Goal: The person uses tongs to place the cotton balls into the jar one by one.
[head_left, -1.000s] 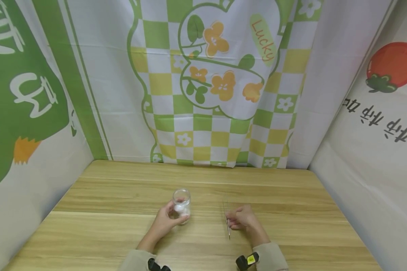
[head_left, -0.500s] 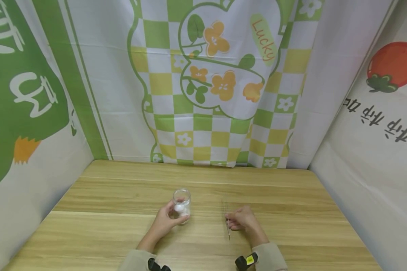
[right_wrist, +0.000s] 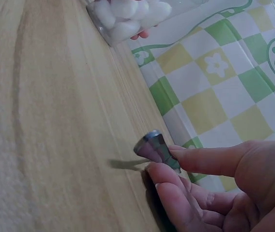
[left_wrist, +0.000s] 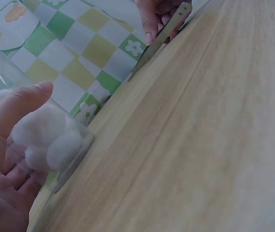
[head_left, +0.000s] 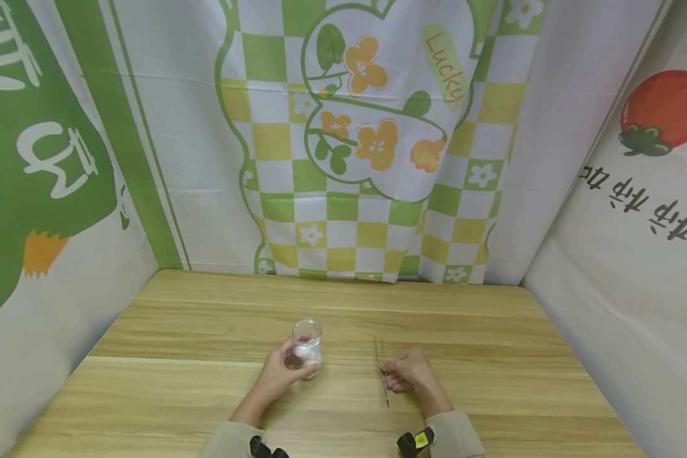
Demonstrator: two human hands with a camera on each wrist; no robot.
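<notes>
On the table stands a clear, lidless jar (head_left: 307,334), partly filled with white cotton balls (left_wrist: 45,133). My left hand (head_left: 278,370) holds it from the left, thumb across the near side and fingers behind. To the right, my right hand (head_left: 412,370) pinches a pair of metal tweezers (left_wrist: 162,38) between thumb and fingers. The tweezers' thin arms point toward the back of the table and stand apart, with nothing between them. In the right wrist view the joined end of the tweezers (right_wrist: 153,145) faces the camera, close over the wood.
The wood-grain table (head_left: 206,331) fills the space under both hands. Behind it hangs a green, yellow and white checked curtain (head_left: 343,210). Printed cloth also lines the left side (head_left: 109,299) and the right side (head_left: 595,273).
The far tips of the tweezers have shifted slightly to the left. The right hand has barely moved; the left hand and jar have stayed in place.
</notes>
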